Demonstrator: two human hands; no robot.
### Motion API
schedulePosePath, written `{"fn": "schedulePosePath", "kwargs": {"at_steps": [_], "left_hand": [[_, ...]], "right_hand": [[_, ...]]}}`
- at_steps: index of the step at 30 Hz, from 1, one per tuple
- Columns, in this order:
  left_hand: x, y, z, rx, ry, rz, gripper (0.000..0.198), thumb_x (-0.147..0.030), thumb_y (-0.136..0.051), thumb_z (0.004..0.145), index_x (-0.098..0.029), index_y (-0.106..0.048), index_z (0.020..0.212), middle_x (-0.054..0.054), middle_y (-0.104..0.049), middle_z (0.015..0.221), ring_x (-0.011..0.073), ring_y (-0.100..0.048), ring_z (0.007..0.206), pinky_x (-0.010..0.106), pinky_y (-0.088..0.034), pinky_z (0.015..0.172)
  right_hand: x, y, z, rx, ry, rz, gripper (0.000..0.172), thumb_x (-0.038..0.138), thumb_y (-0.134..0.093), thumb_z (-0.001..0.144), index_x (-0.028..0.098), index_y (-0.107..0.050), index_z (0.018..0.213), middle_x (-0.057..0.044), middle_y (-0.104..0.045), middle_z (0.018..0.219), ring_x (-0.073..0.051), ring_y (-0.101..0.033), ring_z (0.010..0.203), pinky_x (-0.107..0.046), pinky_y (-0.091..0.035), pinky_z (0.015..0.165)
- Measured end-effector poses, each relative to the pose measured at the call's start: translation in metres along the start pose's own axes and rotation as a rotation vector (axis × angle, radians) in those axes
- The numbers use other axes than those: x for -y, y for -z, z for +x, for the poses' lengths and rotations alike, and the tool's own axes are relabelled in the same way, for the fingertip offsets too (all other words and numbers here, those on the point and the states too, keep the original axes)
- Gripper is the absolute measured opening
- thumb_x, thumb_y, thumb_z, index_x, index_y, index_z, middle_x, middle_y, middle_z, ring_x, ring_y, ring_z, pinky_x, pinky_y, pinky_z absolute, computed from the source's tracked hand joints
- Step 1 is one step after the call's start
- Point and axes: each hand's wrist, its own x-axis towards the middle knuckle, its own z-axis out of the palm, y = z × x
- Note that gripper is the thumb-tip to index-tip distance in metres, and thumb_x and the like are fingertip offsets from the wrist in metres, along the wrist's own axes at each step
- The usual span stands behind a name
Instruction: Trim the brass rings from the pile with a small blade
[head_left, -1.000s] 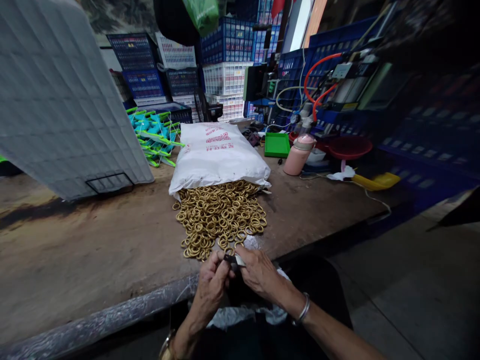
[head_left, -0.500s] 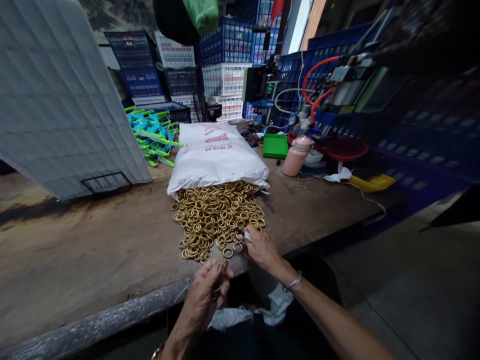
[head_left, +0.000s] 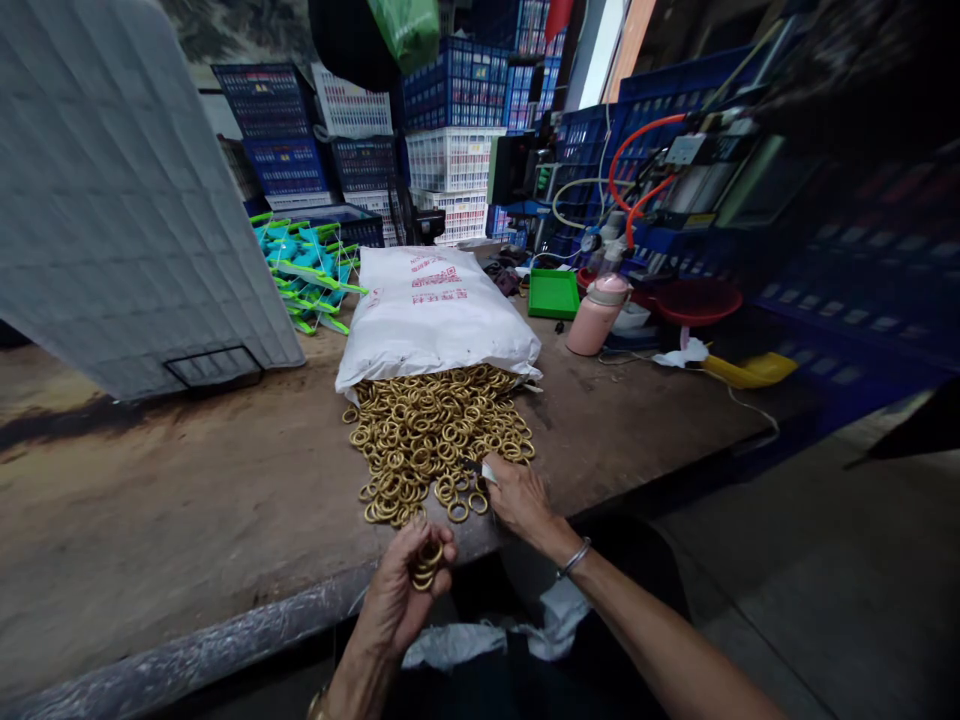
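A heap of brass-coloured rings point(head_left: 424, 430) spreads over the table from the mouth of a white sack point(head_left: 439, 310). Several more rings point(head_left: 426, 566) sit in the curled fingers of my left hand point(head_left: 405, 575), just off the table's front edge. My right hand point(head_left: 521, 503) is at the heap's right front, closed on a small knife-like tool with a dark, thin tip point(head_left: 472, 466) and a pale wrapped part by the fingers. That tip lies over the rings; its exact kind is too small to tell.
A white ribbed panel point(head_left: 142, 200) stands at the left, beside green and turquoise plastic pieces point(head_left: 311, 270). On the right are a green tray point(head_left: 553, 293), a pink bottle point(head_left: 598, 315), a red dish point(head_left: 697, 300) and a yellow scoop point(head_left: 754, 371). Stacked crates point(head_left: 454, 160) fill the back.
My left hand has turned and opened somewhat, so the rings in it now show. My right hand has shifted slightly left, its tool tip further over the heap.
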Motion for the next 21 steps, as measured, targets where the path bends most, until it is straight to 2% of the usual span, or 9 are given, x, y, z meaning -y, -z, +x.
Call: {"fn": "schedulePosePath", "kwargs": {"at_steps": [4, 7, 12, 15, 17, 21], "left_hand": [[0.002, -0.001, 0.006, 0.018, -0.066, 0.097, 0.024, -0.032, -0.070, 0.064, -0.016, -0.053, 0.070, 0.000, -0.057, 0.069, 0.0103, -0.054, 0.060, 0.015, -0.035, 0.039], [0.003, -0.003, 0.011, 0.000, -0.146, 0.171, 0.029, -0.034, -0.070, 0.062, -0.017, -0.054, 0.078, -0.003, -0.054, 0.064, 0.0098, -0.053, 0.055, 0.015, -0.035, 0.037], [0.012, 0.000, 0.020, -0.100, -0.276, 0.384, 0.037, -0.039, -0.067, 0.065, -0.017, -0.054, 0.091, -0.006, -0.052, 0.054, 0.0069, -0.046, 0.043, 0.015, -0.032, 0.035], [0.015, 0.002, 0.021, -0.132, -0.305, 0.521, 0.029, -0.041, -0.063, 0.068, -0.016, -0.055, 0.080, -0.008, -0.046, 0.047, 0.0044, -0.038, 0.036, 0.014, -0.027, 0.034], [0.014, 0.001, 0.020, -0.127, -0.338, 0.577, 0.025, -0.040, -0.061, 0.070, -0.015, -0.054, 0.070, -0.008, -0.044, 0.044, 0.0040, -0.035, 0.036, 0.015, -0.028, 0.036], [0.011, -0.002, 0.016, -0.102, -0.465, 0.661, 0.018, -0.033, -0.059, 0.072, -0.016, -0.056, 0.065, -0.003, -0.054, 0.055, 0.0087, -0.047, 0.050, 0.019, -0.039, 0.050]], "right_hand": [[-0.002, 0.000, -0.004, -0.001, 0.043, 0.236, 0.012, 0.015, -0.041, 0.076, 0.018, -0.050, 0.069, 0.001, -0.053, 0.062, -0.011, -0.044, 0.057, -0.022, -0.025, 0.054], [0.007, 0.002, -0.011, 0.005, 0.077, 0.458, 0.017, 0.020, -0.041, 0.077, 0.018, -0.045, 0.061, 0.004, -0.044, 0.056, -0.009, -0.036, 0.052, -0.021, -0.026, 0.052], [0.031, 0.005, -0.023, 0.138, 0.040, 0.731, 0.020, 0.024, -0.042, 0.077, 0.018, -0.045, 0.058, 0.005, -0.039, 0.052, -0.008, -0.032, 0.050, -0.020, -0.026, 0.048], [0.039, 0.007, -0.027, 0.241, -0.003, 0.884, 0.018, 0.023, -0.043, 0.075, 0.017, -0.048, 0.059, 0.005, -0.040, 0.051, -0.008, -0.033, 0.049, -0.019, -0.028, 0.047], [0.041, 0.010, -0.029, 0.284, -0.022, 0.955, 0.017, 0.023, -0.043, 0.075, 0.017, -0.048, 0.059, 0.005, -0.041, 0.051, -0.008, -0.035, 0.050, -0.019, -0.029, 0.048], [0.042, 0.018, -0.030, 0.336, 0.006, 1.000, 0.021, 0.030, -0.044, 0.078, 0.016, -0.049, 0.063, 0.004, -0.043, 0.057, -0.008, -0.038, 0.054, -0.019, -0.031, 0.051]]}}
